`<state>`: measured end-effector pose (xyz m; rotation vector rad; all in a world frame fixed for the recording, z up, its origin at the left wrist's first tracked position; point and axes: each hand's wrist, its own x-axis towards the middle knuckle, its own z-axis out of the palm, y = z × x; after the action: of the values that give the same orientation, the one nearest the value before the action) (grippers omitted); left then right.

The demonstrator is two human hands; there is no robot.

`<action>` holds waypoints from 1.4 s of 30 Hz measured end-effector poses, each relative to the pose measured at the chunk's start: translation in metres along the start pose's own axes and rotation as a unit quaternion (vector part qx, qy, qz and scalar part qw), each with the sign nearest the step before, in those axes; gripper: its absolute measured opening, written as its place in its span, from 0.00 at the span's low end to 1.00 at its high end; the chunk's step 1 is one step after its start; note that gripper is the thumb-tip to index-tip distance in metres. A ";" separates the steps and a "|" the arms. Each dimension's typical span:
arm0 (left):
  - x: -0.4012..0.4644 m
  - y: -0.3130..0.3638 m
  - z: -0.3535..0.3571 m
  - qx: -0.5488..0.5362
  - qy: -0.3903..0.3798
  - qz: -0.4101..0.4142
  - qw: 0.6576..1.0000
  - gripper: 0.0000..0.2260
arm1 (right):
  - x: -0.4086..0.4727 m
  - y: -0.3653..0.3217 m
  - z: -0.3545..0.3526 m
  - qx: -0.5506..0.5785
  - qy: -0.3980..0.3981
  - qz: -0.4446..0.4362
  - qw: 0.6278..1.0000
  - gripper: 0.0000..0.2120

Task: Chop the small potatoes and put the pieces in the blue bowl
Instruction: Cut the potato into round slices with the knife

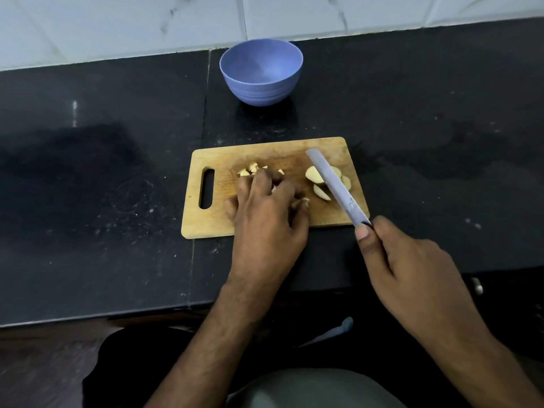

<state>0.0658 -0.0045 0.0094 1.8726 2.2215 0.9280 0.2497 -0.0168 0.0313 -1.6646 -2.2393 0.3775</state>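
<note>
Hands, two, bare, both over the near part of a wooden cutting board [212, 222]. Left hand [266, 222]: palm down on the board's middle, fingers curled and spread over a scatter of small chopped potato pieces [252, 168]; several pieces show just beyond the fingertips and one or two at the thumb side; whether any piece is actually gripped cannot be told. Right hand [412, 269]: closed around the handle of a knife [335, 187], thumb laid along the top near the blade's base; the handle itself is hidden in the fist.

Knife: long grey blade, slanting from the board's near right corner up and leftward toward the far edge, tip short of that edge. It passes over larger potato wedges [312, 174] on the right part of the board, with pieces showing on both sides of the blade; whether it touches them cannot be told.

Cutting board: rectangular, pale wood, slot handle at its left end, lying on a black stone countertop [103, 172] marked with pale specks and dark wet patches.

Blue bowl [261, 72]: upright on the countertop, beyond the board's far edge, well apart from it, close to the white tiled wall [117, 25]; no pieces visible inside.
</note>
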 end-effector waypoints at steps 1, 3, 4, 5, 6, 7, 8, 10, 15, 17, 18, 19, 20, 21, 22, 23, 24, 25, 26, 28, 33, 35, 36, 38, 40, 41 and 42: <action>0.001 -0.002 0.000 -0.001 0.009 -0.015 1.000 0.06 | 0.000 0.000 0.000 -0.003 0.001 0.000 1.000 0.15; 0.003 -0.007 0.000 0.003 0.031 -0.042 0.999 0.07 | 0.000 0.001 0.002 -0.007 0.003 0.001 1.000 0.15; 0.005 -0.008 0.000 0.004 0.042 -0.050 0.998 0.08 | 0.000 0.001 0.002 -0.009 0.004 0.002 1.000 0.15; 0.005 -0.009 0.000 0.005 0.051 -0.054 0.997 0.08 | 0.000 0.001 0.002 -0.008 0.005 0.003 1.000 0.15; 0.005 -0.008 0.000 0.003 0.056 -0.052 0.997 0.07 | 0.000 0.002 0.002 -0.006 0.004 0.003 1.000 0.15; 0.005 -0.006 0.000 0.001 0.058 -0.045 0.997 0.06 | 0.000 0.002 0.002 -0.004 0.005 0.003 1.000 0.15; 0.004 -0.005 0.000 0.000 0.058 -0.031 0.998 0.04 | -0.001 0.002 0.002 -0.004 0.006 0.003 1.000 0.15; 0.002 -0.001 0.001 0.008 0.055 0.008 0.998 0.03 | -0.001 0.002 0.003 -0.003 0.011 0.005 1.000 0.15; 0.007 0.011 0.007 0.039 -0.020 0.131 0.990 0.08 | -0.001 0.004 0.003 0.003 0.019 0.006 1.000 0.15; 0.009 0.014 0.010 0.062 -0.040 0.146 0.987 0.09 | 0.000 0.004 0.003 0.007 0.016 0.009 1.000 0.16; 0.010 0.014 0.011 0.068 -0.044 0.139 0.987 0.08 | 0.000 0.005 0.003 0.008 0.016 0.010 1.000 0.16; 0.011 0.014 0.011 0.070 -0.045 0.128 0.988 0.08 | 0.000 0.005 0.003 0.009 0.017 0.011 1.000 0.16; 0.012 0.014 0.011 0.070 -0.044 0.119 0.989 0.08 | 0.000 0.005 0.003 0.010 0.018 0.011 1.000 0.16; 0.012 0.014 0.011 0.070 -0.040 0.114 0.990 0.08 | 0.000 0.005 0.003 0.011 0.017 0.011 1.000 0.16; 0.013 0.013 0.011 0.069 -0.035 0.112 0.991 0.07 | 0.000 0.005 0.003 0.011 0.016 0.010 1.000 0.16; 0.013 0.012 0.010 0.067 -0.029 0.111 0.991 0.06 | 0.000 0.005 0.004 0.010 0.015 0.010 1.000 0.16; 0.013 0.010 0.010 0.066 -0.024 0.107 0.992 0.05 | 0.000 0.005 0.004 0.010 0.015 0.011 1.000 0.16; 0.012 0.009 0.009 0.065 -0.021 0.102 0.992 0.05 | 0.000 0.005 0.004 0.011 0.015 0.011 1.000 0.16; 0.011 0.007 0.008 0.064 -0.019 0.097 0.993 0.05 | 0.000 0.005 0.003 0.011 0.016 0.011 1.000 0.16; 0.007 0.006 0.008 0.056 -0.015 0.088 0.994 0.05 | 0.000 0.005 0.004 0.009 0.015 0.008 1.000 0.16; 0.002 0.007 0.002 0.044 0.004 0.076 0.996 0.04 | -0.002 0.003 0.002 -0.022 -0.003 -0.012 1.000 0.14; 0.001 0.003 0.000 0.032 0.003 0.076 0.997 0.03 | -0.005 0.001 0.001 -0.041 -0.026 -0.017 0.999 0.13; -0.001 0.001 -0.001 0.022 -0.001 0.074 0.997 0.03 | -0.009 -0.001 0.000 -0.044 -0.040 -0.015 0.998 0.13; -0.004 -0.004 -0.003 -0.011 -0.010 0.062 0.998 0.05 | -0.017 -0.004 -0.001 -0.029 -0.060 -0.003 0.998 0.14; -0.009 -0.007 -0.003 -0.048 -0.017 0.055 0.997 0.09 | -0.024 -0.006 -0.001 -0.016 -0.063 0.003 0.998 0.14; -0.011 -0.007 -0.004 -0.061 -0.021 0.055 0.996 0.10 | -0.026 -0.006 -0.001 -0.013 -0.062 0.005 0.998 0.14; -0.012 -0.007 -0.004 -0.071 -0.024 0.055 0.996 0.11 | -0.028 -0.006 -0.001 -0.008 -0.062 0.007 0.998 0.15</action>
<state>0.0604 -0.0173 0.0055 1.9477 1.9864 1.0159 0.2530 -0.0455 0.0319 -1.7100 -2.3248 0.4814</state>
